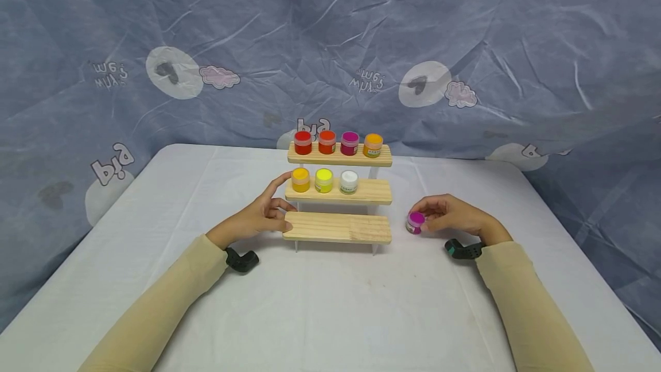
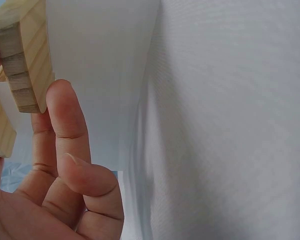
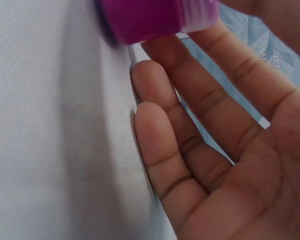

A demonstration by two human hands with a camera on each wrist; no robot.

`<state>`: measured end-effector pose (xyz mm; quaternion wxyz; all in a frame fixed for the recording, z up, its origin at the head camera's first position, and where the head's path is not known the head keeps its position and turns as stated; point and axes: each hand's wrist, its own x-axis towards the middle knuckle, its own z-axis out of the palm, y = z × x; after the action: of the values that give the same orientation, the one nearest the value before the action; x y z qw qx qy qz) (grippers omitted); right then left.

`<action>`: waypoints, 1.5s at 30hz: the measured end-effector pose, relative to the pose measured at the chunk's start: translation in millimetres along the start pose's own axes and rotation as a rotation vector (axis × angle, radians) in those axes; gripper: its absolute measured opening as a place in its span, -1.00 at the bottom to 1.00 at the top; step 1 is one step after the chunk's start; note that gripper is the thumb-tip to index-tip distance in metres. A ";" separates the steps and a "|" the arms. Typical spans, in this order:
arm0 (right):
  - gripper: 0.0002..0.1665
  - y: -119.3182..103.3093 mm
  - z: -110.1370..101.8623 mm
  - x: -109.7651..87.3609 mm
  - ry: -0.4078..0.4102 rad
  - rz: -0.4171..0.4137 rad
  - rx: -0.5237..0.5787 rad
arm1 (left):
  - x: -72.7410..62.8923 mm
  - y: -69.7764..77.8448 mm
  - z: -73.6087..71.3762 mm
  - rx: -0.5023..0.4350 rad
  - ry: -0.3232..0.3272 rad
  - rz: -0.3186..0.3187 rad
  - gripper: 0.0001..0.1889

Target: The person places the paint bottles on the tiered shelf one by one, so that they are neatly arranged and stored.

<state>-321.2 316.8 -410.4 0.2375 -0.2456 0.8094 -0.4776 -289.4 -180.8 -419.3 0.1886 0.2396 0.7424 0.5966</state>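
Observation:
A three-step wooden display stand (image 1: pixel 337 227) has small paint jars on its upper two shelves. My left hand (image 1: pixel 260 214) is at its left side, thumb on the end of the lowest shelf and index finger reaching up to the middle shelf. In the left wrist view, the shelf end (image 2: pixel 27 60) sits between the thumb and the fingers. To the right of the stand, my right hand (image 1: pixel 448 214) pinches a purple paint jar (image 1: pixel 415 223) low over the table. The right wrist view shows the purple jar (image 3: pixel 145 20) between thumb and fingers, the lower fingers close to the cloth.
Red, orange-red, purple and orange jars (image 1: pixel 373 146) line the top shelf. Yellow-orange, bright yellow and white jars (image 1: pixel 348 182) stand on the middle shelf, left of its bare right end. A white cloth (image 1: pixel 330 309) covers the table, with a blue patterned curtain (image 1: pixel 320 33) behind.

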 end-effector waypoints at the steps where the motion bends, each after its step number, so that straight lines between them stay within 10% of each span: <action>1: -0.48 -0.8 0.2 -0.5 0.008 0.003 0.003 | -0.1 -0.1 0.1 -0.002 -0.001 0.000 0.24; 45: -0.62 -84.3 33.3 -2.4 0.103 -0.336 -0.044 | -1.0 2.6 0.9 0.004 0.003 -0.007 0.23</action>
<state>-284.4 260.7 -349.4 0.1069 -0.3576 0.7784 -0.5048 -287.7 -180.2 -417.0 0.1890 0.2364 0.7446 0.5950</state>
